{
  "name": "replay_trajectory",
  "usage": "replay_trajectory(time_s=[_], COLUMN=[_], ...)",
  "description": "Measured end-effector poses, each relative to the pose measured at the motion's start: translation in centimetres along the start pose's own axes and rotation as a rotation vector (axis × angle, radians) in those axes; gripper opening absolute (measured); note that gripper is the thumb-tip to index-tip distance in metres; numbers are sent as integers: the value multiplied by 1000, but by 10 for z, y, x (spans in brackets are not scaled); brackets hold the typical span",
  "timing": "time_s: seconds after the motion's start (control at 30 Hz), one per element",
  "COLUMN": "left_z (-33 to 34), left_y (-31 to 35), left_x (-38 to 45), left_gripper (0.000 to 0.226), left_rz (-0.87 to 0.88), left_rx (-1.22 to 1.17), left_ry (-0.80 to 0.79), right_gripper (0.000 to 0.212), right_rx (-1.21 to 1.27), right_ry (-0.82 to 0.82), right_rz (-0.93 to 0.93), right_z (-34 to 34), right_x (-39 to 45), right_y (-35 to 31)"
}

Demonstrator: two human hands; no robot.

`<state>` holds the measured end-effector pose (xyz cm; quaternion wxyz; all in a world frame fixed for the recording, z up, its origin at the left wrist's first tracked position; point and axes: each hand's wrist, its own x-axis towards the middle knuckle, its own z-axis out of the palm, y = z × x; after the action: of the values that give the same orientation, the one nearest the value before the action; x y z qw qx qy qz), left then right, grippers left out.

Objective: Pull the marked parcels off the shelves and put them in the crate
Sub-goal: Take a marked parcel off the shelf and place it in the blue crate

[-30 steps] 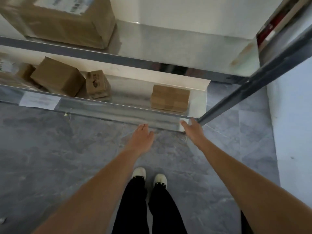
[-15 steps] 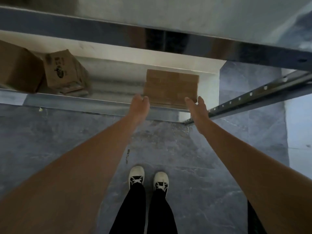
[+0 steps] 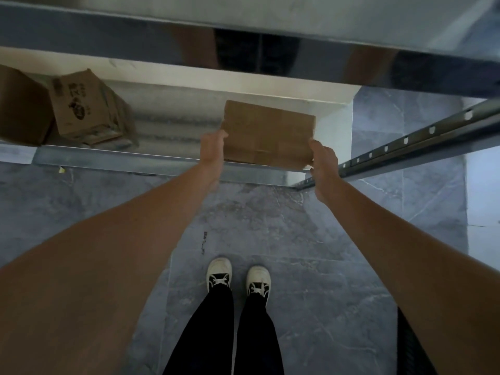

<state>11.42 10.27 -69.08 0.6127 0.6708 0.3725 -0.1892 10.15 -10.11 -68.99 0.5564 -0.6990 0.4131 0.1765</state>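
1. Left hand — fingers curled round the left edge of a flat brown parcel; thumb not clearly seen.
2. Right hand — grips the parcel's near right corner, fingers wrapped under it.
3. The parcel sits between the two hands, tilted, its near edge over the front lip of the lower shelf. Whether its far edge touches the shelf, I cannot tell.
4. Lower shelf: bright sheet metal, reflective, with a white back wall behind it.
5. Well to the left of the left hand, on the same shelf, a small printed carton stands askew; just beyond it a larger plain box, partly cut off by the frame edge.
6. Above both hands, the upper shelf — a metal beam that mirrors the arms and dark clothing.
7. Just right of the right hand, a perforated steel upright runs away diagonally.
8. Floor: grey marbled tile, below and behind the hands; white shoes and black trousers stand on it.
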Motion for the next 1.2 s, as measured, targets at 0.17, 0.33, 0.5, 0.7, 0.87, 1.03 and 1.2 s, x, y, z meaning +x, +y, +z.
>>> replay_trajectory(time_s=[0.17,0.33,0.5,0.7,0.87,1.03,1.2], left_z=[-4,-3,-3,-10,-14,-15,-12], left_y=[10,8,6,1,-4,-12,-11], left_x=[-15,-18,-23,-24,-28,-31,-49], left_gripper=[28,13,26,24,22,39,53], left_rz=[-19,-56,-56,-33,-34,-7,-51], left_rx=[-65,-146,-191,-140,-109,-110,-140], left_ry=[10,30,42,4,19,-23,-98], right_gripper=[41,45,46,38,43,39,52], right_rx=[120,212,154,121,108,168,249], right_ry=[14,-71,-89,-102,-102,-125,-99], right_rz=[31,28,37,43,42,72,98], right_z=[-16,-25,-25,-28,-25,-23,-32], right_x=[-5,-12,-19,-22,-26,-33,-44], right_y=[-8,-9,-6,2,1,1,8])
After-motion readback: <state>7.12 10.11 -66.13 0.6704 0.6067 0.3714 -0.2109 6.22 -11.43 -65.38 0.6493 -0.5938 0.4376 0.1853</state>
